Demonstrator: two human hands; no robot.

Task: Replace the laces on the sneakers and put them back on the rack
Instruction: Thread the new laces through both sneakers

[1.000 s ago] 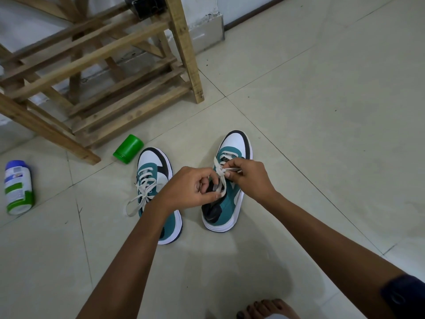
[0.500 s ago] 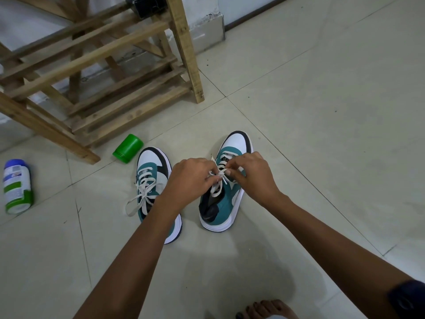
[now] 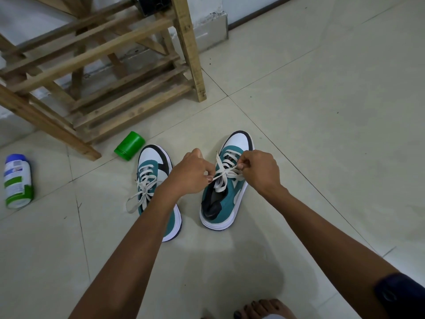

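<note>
Containers: green plastic jar (image 3: 129,145) lies on its side on the tiled floor (image 3: 322,111), just beside the toe of the left-hand sneaker (image 3: 153,168) and near the rack foot; contents not visible. White bottle with blue cap and green label band (image 3: 16,180) lies on the floor at far left, well apart from the shoes; contents not visible.

Grip: both hands are over the right-hand sneaker (image 3: 226,194). Left hand (image 3: 189,174) has fingers curled, pinching 1 end of the cream lace (image 3: 222,174) at the fingertips. Right hand (image 3: 259,172) has fingers curled, thumb and forefinger pinching the other end. Lace runs taut between the 2 hands, crossing above the tongue; a loose tail sticks up toward the toe.

Sneakers: 2 low shoes, teal panels, white toe, black trim, thick white sole, standing upright side by side on the floor, toes toward the wooden shoe rack (image 3: 110,72). Left-hand one is laced, with a tied bow (image 3: 143,192) whose loop trails onto the tile; the left forearm crosses its heel. Right-hand one is laced through the lower eyelets, with the dark collar open.

Rack: slatted timber, at upper left. Bare toes (image 3: 259,308) at bottom edge.
</note>
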